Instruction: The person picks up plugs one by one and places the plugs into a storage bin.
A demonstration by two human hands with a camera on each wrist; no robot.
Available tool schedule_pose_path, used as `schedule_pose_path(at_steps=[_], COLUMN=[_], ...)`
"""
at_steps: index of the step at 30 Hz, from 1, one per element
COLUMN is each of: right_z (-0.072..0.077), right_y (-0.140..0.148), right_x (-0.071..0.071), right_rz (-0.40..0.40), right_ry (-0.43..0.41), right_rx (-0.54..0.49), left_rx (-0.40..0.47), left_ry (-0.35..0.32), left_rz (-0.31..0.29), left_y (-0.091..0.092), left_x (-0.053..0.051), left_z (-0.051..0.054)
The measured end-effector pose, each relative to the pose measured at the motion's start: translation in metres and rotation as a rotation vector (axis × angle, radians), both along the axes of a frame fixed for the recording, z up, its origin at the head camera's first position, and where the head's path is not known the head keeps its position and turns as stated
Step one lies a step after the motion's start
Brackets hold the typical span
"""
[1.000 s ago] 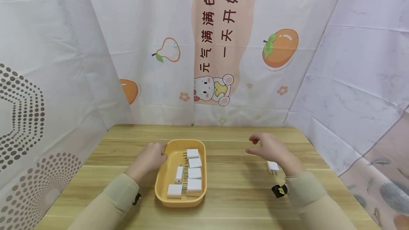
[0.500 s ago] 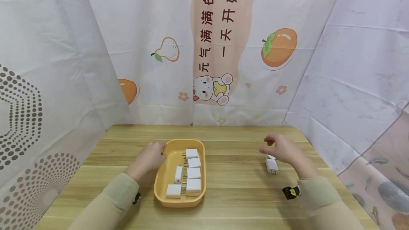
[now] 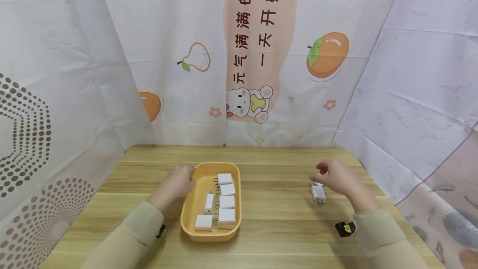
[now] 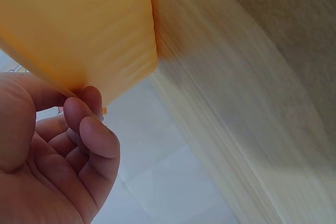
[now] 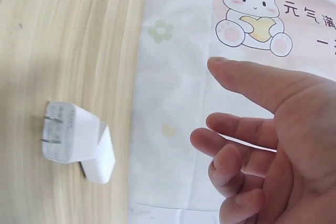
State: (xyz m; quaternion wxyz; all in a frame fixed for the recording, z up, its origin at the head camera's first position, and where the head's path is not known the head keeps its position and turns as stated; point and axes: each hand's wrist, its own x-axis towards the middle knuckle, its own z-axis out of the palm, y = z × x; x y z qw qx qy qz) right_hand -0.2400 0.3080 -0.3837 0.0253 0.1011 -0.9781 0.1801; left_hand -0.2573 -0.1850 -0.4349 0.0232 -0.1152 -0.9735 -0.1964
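Observation:
My left hand (image 3: 178, 181) pinches the left rim of a yellow-orange plastic tray (image 3: 210, 238); in the left wrist view, thumb and fingers close on the tray's edge (image 4: 47, 80). Inside lie several white plug chargers (image 3: 227, 202), most in a column along the right side with prongs pointing left. A slimmer white charger (image 3: 209, 203) lies left of that column. On the right of the table, my right hand (image 3: 337, 177) hovers with loosely bent fingers, holding nothing. Close by are two white chargers: one with prongs showing (image 5: 79, 132), overlapping another (image 5: 105, 158) behind it.
The wood-grain table (image 3: 272, 219) runs back to a printed curtain (image 3: 186, 94). More cloth hangs along the left (image 3: 74, 94) and right (image 3: 418, 78) sides. A black strap piece (image 3: 345, 228) sits by my right cuff.
My right hand has moved to the right, over to the two loose chargers, and the rear one has come partly into view. The left hand stays on the tray rim.

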Motion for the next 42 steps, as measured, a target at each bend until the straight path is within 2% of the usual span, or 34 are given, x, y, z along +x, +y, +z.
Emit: schedule_pose_path(at_steps=[6, 10, 17, 29, 42], right_z=[-0.008, -0.011, -0.022, -0.037, -0.056], right_y=[0.003, 0.006, 0.011, 0.012, 0.011], right_x=[0.001, 0.002, 0.004, 0.007, 0.004], right_rz=[-0.045, -0.083, -0.171, -0.207, -0.249], right_ry=[-0.018, -0.039, -0.112, -0.175, -0.166], right_rx=[0.008, 0.049, 0.095, 0.110, 0.108], left_rx=[0.015, 0.016, 0.017, 0.030, 0.018], left_ry=[-0.011, -0.008, -0.011, -0.020, -0.007], left_rz=[-0.001, -0.003, 0.006, 0.003, -0.003], left_y=[0.001, 0.002, 0.002, 0.001, 0.001], left_x=[0.000, 0.000, 0.000, 0.002, 0.001], left_z=[0.000, 0.000, 0.001, 0.001, 0.000])
